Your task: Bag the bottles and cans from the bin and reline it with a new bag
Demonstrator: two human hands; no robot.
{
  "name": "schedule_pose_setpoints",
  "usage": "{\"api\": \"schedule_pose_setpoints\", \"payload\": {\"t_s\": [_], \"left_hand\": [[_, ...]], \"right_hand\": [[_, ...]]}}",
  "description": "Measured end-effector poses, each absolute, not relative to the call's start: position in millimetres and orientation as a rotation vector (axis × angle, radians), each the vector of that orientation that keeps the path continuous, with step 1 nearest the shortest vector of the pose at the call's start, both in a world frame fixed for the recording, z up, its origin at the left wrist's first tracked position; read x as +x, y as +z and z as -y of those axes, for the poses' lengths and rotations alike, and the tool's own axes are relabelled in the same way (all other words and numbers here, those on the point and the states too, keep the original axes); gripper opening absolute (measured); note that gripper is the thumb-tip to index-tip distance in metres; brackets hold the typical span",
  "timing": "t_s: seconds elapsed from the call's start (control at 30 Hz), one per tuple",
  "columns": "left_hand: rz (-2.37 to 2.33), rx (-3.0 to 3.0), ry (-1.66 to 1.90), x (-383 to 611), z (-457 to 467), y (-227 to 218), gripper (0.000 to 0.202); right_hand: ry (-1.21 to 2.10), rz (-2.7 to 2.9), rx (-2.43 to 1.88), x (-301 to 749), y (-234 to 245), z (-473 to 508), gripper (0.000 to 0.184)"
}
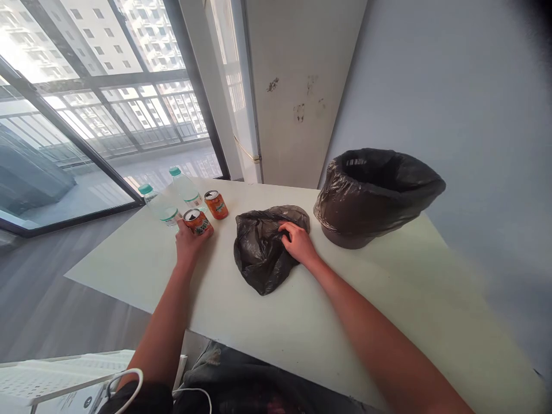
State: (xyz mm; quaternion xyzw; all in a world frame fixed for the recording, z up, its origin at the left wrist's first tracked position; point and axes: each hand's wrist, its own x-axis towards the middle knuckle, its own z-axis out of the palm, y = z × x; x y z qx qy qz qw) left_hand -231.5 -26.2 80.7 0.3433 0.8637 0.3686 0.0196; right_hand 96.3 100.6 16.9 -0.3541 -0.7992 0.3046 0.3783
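My left hand [191, 241] is wrapped round an orange soda can [199, 223] that stands at the left of the table. Just behind it is a second orange soda can [217, 206], upright and untouched. A crumpled black plastic bag [259, 253] lies with its mouth spread in the middle of the table. At the bag's right rim, my right hand [298, 241] has its fingers curled on the plastic, seemingly pinching the edge. The fingertips of my left hand are partly hidden behind the can.
Two clear plastic bottles with green caps, a nearer bottle [160, 207] and a farther bottle [185, 187], stand beside the cans. A bin [349, 233] lined with a black bag is on the right of the white table [267, 328]. Behind are a wall and glass doors.
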Motion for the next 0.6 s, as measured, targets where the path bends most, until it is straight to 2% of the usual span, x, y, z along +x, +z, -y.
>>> {"api": "schedule_pose_setpoints", "payload": {"t_s": [0.6], "left_hand": [[-2.647, 1.100, 1.164, -237.7, 21.0, 67.9, 0.077]], "right_hand": [[0.801, 2.032, -0.887, 96.8, 19.3, -99.9, 0.024]]}}
